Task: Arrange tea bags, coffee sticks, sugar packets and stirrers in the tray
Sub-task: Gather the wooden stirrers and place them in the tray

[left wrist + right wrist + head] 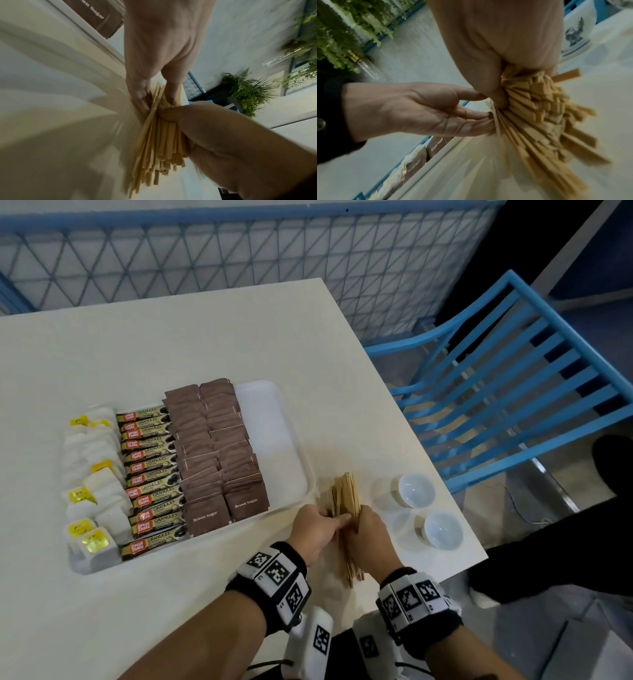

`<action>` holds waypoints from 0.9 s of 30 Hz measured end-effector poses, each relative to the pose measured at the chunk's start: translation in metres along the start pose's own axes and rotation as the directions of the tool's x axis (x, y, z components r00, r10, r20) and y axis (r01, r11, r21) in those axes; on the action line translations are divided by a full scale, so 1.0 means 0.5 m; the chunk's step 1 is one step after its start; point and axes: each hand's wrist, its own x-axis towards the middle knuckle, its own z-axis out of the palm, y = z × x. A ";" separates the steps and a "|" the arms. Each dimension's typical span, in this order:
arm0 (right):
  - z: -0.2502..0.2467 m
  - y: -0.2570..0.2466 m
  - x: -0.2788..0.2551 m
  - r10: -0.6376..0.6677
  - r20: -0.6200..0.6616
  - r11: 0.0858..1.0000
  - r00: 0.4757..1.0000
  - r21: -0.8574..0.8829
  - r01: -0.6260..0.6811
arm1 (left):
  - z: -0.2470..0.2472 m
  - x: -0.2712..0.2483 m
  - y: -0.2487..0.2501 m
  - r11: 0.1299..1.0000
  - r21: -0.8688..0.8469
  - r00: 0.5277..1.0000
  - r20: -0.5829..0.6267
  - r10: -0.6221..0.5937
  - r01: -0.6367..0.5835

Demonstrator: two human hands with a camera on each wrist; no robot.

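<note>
Both hands meet over the bundle of wooden stirrers (pixel 346 508), near the table's (pixel 205 344) right edge, just beside the white tray (pixel 274 440). The right hand (pixel 368 537) is clenched round the bundle; the left hand (pixel 317 529) pinches it from the other side, fingers (pixel 139 93) on the sticks. In the tray: tea bags (pixel 92 474) along its left side, then Granules coffee sticks (pixel 150 470), then two columns of Brown Sugar packets (pixel 215 453), and a bare strip on its right. Two small white cups (pixel 416 489) stand near the table's right edge.
</note>
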 end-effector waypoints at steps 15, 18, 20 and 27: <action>-0.009 -0.007 0.008 0.041 0.082 0.988 0.996 0.147 -0.053 | 0.004 -0.004 -0.003 0.988 0.132 0.995 -0.048 0.082 -0.075; -0.012 -0.010 0.005 0.052 0.099 0.974 0.994 0.214 -0.072 | 0.006 -0.011 0.000 0.969 0.216 0.987 -0.078 0.137 -0.118; -0.013 -0.009 0.005 0.060 0.115 0.964 0.992 0.251 -0.088 | 0.007 -0.015 0.002 0.961 0.246 0.984 -0.090 0.155 -0.129; -0.008 -0.014 0.004 0.042 0.174 0.923 0.984 0.371 -0.105 | -0.002 -0.010 0.012 0.978 0.199 0.990 -0.110 0.086 -0.062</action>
